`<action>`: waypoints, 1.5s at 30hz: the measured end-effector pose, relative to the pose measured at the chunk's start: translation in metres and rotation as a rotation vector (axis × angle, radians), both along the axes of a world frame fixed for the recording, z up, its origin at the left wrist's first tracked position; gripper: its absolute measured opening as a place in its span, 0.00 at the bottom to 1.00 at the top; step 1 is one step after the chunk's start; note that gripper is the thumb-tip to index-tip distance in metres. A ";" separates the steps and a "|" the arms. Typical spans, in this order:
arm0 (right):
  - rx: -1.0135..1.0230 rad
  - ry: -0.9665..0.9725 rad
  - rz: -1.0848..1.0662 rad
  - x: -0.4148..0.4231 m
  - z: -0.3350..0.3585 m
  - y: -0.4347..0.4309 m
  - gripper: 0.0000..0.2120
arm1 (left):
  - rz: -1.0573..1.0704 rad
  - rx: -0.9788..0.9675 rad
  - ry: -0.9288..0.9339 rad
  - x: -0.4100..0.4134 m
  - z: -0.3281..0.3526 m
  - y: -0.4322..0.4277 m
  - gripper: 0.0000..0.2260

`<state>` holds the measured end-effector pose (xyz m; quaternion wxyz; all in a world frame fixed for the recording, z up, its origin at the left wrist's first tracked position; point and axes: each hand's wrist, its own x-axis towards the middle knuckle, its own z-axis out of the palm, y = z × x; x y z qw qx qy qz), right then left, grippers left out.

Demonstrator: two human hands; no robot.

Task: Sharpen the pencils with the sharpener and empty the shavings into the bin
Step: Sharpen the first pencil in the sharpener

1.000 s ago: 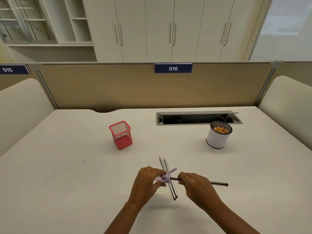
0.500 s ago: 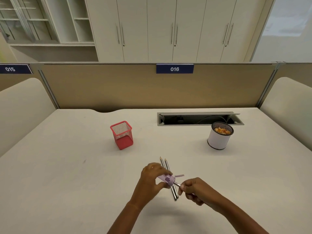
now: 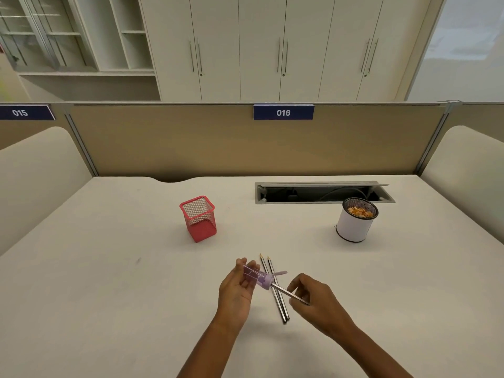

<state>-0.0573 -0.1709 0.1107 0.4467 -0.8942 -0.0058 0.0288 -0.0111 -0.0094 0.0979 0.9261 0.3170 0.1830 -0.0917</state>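
Since a moment ago, the left hand (image 3: 236, 289) has rolled palm-up. Its curled fingers hold the purple sharpener (image 3: 257, 278). Beside it, the right hand (image 3: 317, 304) pinches a pencil (image 3: 287, 293) whose tip sits in the sharpener. Two more pencils (image 3: 282, 309) lie between the hands. The white bin (image 3: 353, 227) stands well beyond the right hand.

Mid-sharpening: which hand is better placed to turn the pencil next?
Right. The right hand pinches the pencil, whose tip sits in the sharpener; the left hand holds the sharpener, so it likely just steadies.
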 end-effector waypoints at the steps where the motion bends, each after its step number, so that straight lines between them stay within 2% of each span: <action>1: -0.005 -0.030 0.000 0.000 0.000 0.000 0.15 | -0.006 0.004 -0.004 0.000 0.000 0.000 0.09; 3: -0.108 -0.131 -0.010 -0.001 0.000 0.000 0.08 | -0.020 0.018 -0.001 0.001 0.000 0.000 0.09; 5: -0.368 -0.371 -0.068 -0.001 -0.001 0.001 0.02 | -0.032 0.015 -0.006 0.001 0.001 -0.002 0.09; 8: -0.634 -0.726 -0.099 0.000 -0.002 0.000 0.04 | -0.039 -0.020 -0.029 0.002 0.006 -0.005 0.09; 10: -0.718 -0.820 -0.092 0.002 -0.003 0.000 0.09 | -0.047 -0.035 -0.031 0.004 0.009 -0.006 0.09; 12: -0.727 -0.819 -0.086 0.001 -0.004 0.000 0.04 | -0.069 -0.051 -0.039 0.005 0.011 -0.008 0.10; 14: -0.636 -0.679 -0.101 -0.001 -0.003 0.002 0.03 | -0.096 -0.047 -0.059 0.006 0.013 -0.008 0.10; 15: -0.524 -0.513 -0.117 -0.001 0.001 0.004 0.05 | -0.108 -0.044 -0.071 0.007 0.013 -0.008 0.09; 16: -0.361 -0.301 -0.128 -0.001 0.006 0.005 0.09 | -0.117 -0.044 -0.081 0.007 0.014 -0.008 0.10; 18: 0.122 0.118 -0.132 0.002 0.017 0.003 0.16 | -0.131 -0.060 -0.091 0.008 0.014 -0.008 0.10; 20: 0.522 0.496 -0.127 0.005 0.026 -0.003 0.17 | -0.142 -0.076 -0.097 0.007 0.013 -0.008 0.11; 21: 0.630 0.618 -0.112 0.006 0.027 -0.006 0.17 | -0.148 -0.074 -0.104 0.007 0.012 -0.008 0.11; 23: 0.641 0.678 -0.048 0.007 0.029 -0.013 0.15 | -0.156 -0.044 -0.125 0.007 0.010 -0.007 0.11; 27: 0.458 0.487 -0.005 0.004 0.029 -0.015 0.02 | -0.148 0.017 -0.129 0.009 0.004 -0.005 0.10; 30: 0.333 0.299 -0.051 0.008 0.027 -0.014 0.08 | -0.135 0.061 -0.120 0.009 0.000 -0.004 0.10; 33: -0.097 -0.003 -0.069 0.006 0.024 -0.010 0.05 | -0.128 0.084 -0.112 0.007 -0.001 -0.006 0.09; 35: -0.428 -0.300 -0.082 0.004 0.017 -0.009 0.03 | -0.113 0.082 -0.099 0.007 0.000 -0.008 0.08; 36: -0.520 -0.445 -0.070 0.003 0.013 -0.009 0.03 | -0.102 0.081 -0.091 0.006 0.000 -0.009 0.09; 38: -0.623 -0.603 -0.023 -0.001 0.013 -0.007 0.03 | -0.077 0.091 -0.085 0.005 0.001 -0.010 0.09; 39: -0.610 -0.590 -0.014 -0.001 0.012 -0.004 0.03 | -0.068 0.100 -0.091 0.005 0.001 -0.010 0.09; 40: -0.557 -0.495 -0.036 0.000 0.013 -0.001 0.06 | -0.064 0.108 -0.104 0.005 0.002 -0.010 0.10; 41: -0.449 -0.313 -0.059 0.002 0.016 0.001 0.09 | -0.062 0.112 -0.116 0.005 0.003 -0.010 0.09; 43: 0.011 0.099 -0.050 0.005 0.021 0.001 0.15 | -0.067 0.121 -0.131 0.006 0.004 -0.009 0.09; 45: 0.392 0.386 -0.046 0.007 0.026 -0.002 0.18 | -0.075 0.137 -0.138 0.007 0.005 -0.007 0.09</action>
